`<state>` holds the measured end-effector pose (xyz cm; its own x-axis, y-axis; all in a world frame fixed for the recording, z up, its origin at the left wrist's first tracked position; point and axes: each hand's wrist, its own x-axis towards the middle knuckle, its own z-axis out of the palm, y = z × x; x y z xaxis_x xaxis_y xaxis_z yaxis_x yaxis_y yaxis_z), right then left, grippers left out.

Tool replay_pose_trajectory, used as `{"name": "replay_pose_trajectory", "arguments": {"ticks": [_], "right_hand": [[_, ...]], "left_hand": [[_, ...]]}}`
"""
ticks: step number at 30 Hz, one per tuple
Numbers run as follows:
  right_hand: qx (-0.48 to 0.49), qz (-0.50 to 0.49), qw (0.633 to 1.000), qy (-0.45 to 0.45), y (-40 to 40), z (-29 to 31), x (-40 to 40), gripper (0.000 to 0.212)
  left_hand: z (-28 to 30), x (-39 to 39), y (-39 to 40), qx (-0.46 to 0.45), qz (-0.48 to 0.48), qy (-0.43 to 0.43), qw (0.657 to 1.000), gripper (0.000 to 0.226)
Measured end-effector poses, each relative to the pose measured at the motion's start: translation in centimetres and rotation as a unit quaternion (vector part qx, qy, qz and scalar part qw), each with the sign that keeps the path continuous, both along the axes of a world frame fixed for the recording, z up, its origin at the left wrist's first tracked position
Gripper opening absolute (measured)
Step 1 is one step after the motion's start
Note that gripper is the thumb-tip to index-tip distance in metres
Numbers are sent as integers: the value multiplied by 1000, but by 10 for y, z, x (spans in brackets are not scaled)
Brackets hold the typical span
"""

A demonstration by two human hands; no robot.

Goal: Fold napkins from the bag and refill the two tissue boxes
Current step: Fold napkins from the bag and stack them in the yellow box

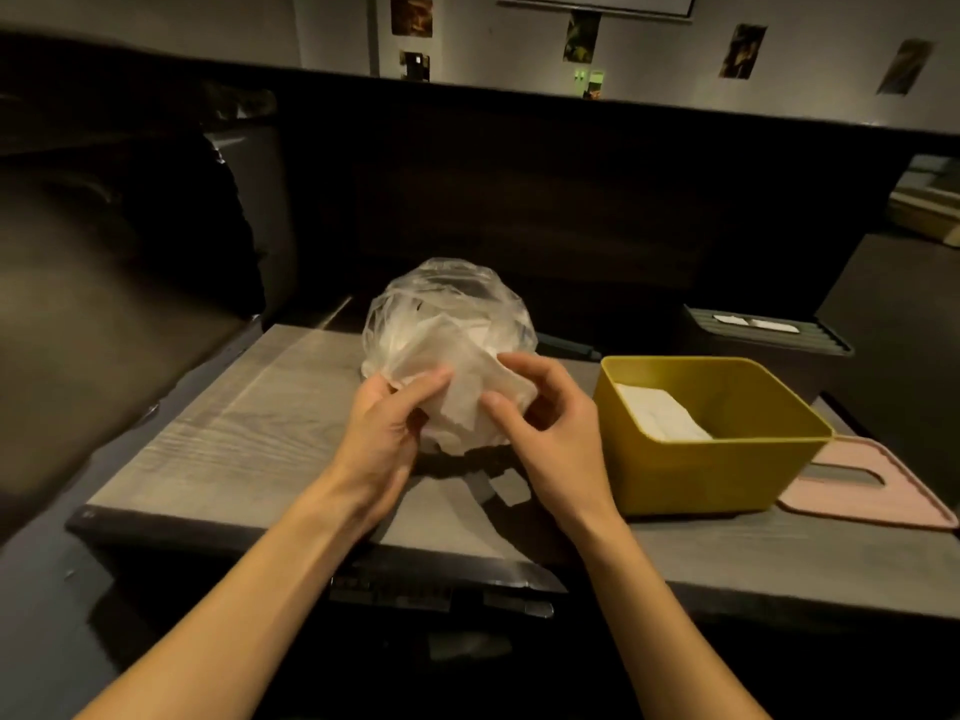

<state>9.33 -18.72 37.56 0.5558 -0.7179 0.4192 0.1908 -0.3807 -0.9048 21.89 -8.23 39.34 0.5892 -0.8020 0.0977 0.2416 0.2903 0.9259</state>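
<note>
The step in hand looks like folding: both hands work 1 napkin (457, 407) in the air just above the counter (249, 407), right in front of the clear plastic bag (447, 314) that holds the rest of the stock. The left hand (387, 423) pinches the napkin's left edge between thumb and fingers; the right hand (545, 423) has its thumb and curled fingers on the napkin's right side, so each hand holds the same sheet and neither is free. The dim light and the napkin's pale tone against the bag make it hard to say how many folds it already has.

The yellow tissue box (711, 459) stands open just right of the right hand, with a low stack of folded napkins (660, 413) lying in its left part and plenty of room above it, so this box is, I judge, only partly filled. Its pink lid (883, 491) lies flat on the counter to the box's right. A 2nd, dark box (763, 332) with a slotted top sits farther back on the right, apparently closed.

The next move calls for squaring the napkin's edges into a neat fold, then carrying it a short way right and laying it flat on the stack without disturbing it.
</note>
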Motion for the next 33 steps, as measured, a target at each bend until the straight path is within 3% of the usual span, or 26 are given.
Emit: {"name": "replay_pose_trajectory", "arguments": {"ticks": [3,6,13,19,27,33], "right_hand": [[-43,-25,999,-7,5,-5,-7,38],[-55,-4,997,48,9,-10,-9,45],[-46,37,983,176,8,-14,-8,78],[-30,32,989,141,5,-18,-7,85],[-72,47,978,189,2,-24,-5,86],[-63,-33,993,94,2,-22,-6,56]], "left_hand": [[-14,5,10,57,46,-118,990,48],[-28,10,14,131,68,-230,962,63],[-35,10,11,142,-5,-340,930,88],[-40,13,9,102,26,-354,929,92],[-43,14,5,145,-12,-360,922,87],[-39,11,6,84,54,-342,934,73]]}}
